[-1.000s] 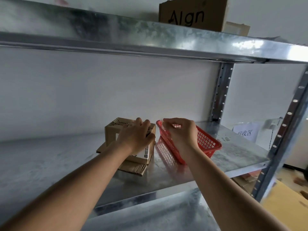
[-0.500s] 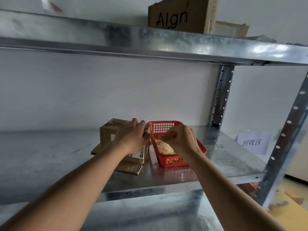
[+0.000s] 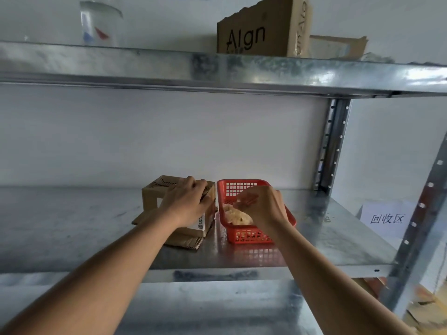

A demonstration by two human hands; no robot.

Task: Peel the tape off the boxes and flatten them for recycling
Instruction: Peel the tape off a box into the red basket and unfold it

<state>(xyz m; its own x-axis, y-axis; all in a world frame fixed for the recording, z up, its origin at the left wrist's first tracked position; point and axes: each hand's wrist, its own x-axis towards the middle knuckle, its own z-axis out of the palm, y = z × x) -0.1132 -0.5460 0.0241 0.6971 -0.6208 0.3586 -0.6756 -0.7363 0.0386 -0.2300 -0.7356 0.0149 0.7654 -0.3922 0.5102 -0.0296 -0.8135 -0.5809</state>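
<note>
A small cardboard box point(image 3: 154, 194) is seen standing on flattened cardboard point(image 3: 183, 241) on the metal shelf point(image 3: 72, 226), touching the left wall of the red basket point(image 3: 251, 234); its top is gripped by the left hand point(image 3: 187, 201) with fingers curled over the far edge, and a white label point(image 3: 201, 222) with small unreadable print is noted on its near face. The right hand point(image 3: 260, 205) is held over the red basket with fingertips pinched together, what is pinched cannot be told, above a crumpled wad of tape point(image 3: 235, 216) lying inside. Above the red basket, on the upper shelf, a torn box printed "AIgn" point(image 3: 261, 30) is recorded, and to the basket's right a paper sign point(image 3: 387, 218) reading "回收区".
</note>
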